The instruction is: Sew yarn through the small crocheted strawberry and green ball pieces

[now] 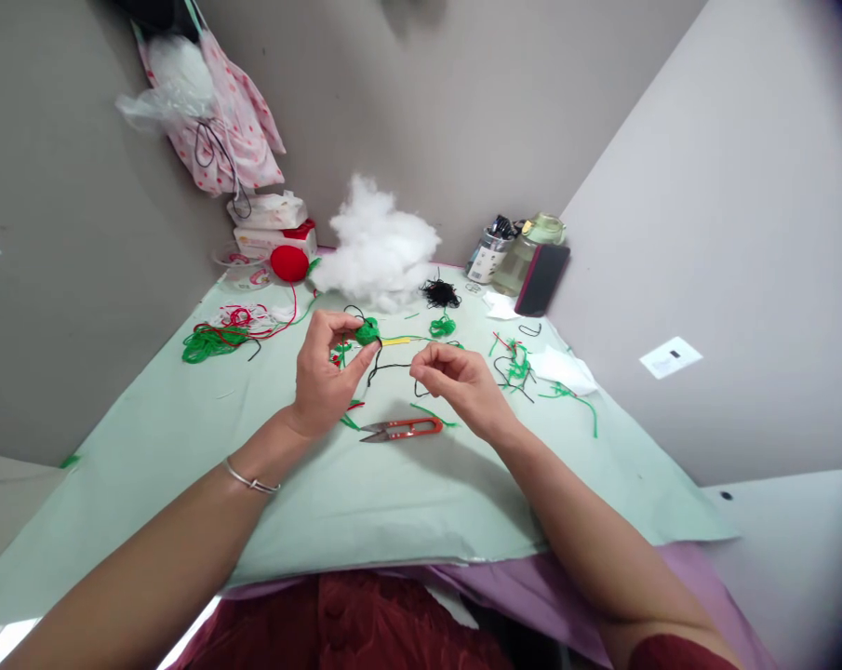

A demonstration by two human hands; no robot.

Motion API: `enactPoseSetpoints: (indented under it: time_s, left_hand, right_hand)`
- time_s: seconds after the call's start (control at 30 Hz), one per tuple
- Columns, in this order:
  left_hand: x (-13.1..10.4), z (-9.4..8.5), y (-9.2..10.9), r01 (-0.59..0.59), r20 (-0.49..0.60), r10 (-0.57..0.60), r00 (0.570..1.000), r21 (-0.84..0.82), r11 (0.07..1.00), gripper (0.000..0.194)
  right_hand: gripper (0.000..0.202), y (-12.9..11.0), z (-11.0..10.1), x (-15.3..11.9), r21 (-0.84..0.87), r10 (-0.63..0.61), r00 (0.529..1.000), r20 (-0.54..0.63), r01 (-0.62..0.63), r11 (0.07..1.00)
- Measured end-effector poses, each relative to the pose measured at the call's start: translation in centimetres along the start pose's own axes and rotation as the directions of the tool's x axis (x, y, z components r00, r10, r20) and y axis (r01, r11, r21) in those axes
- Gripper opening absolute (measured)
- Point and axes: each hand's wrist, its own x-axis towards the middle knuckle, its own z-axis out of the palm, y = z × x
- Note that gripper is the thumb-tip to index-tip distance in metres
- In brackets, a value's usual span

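Note:
My left hand (329, 372) pinches a small green crocheted piece (367, 331) between thumb and fingers. Black yarn (393, 366) hangs from that piece and stretches across to my right hand (459, 383). The right thumb and forefinger are closed on the strand; whether a needle is also between them is too small to tell. Below both hands lie orange-handled thread snips (403, 428), blades toward the left. A yellow strip (395, 341) rests on the table behind the yarn, partly covered.
White stuffing (375, 242) is heaped at the back, beside a black yarn tangle (441, 293). Green yarn (215, 344) and a red ball (289, 263) lie left. Yarn scraps (514, 363), a phone (542, 281) and a bottle (518, 265) are right.

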Motion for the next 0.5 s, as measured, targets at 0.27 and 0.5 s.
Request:
enactPoseSetpoints:
  time_s: [0.27,0.5]
  left_hand:
    - [-0.8,0.6,1.6,-0.089,0.112,0.09,0.99,-0.009,0.996,0.023]
    - [0.5,-0.1,0.0,0.203,0.005,-0.204,0.979,-0.135,0.97,0.026]
  right_hand:
    - [0.024,0.6,0.8,0.2,0.044,-0.01,1.0,0.007,0.009,0.999]
    - [0.019,-1.1,-0.6,-1.1,-0.068,0.059,0.834,0.548,-0.026,0.997]
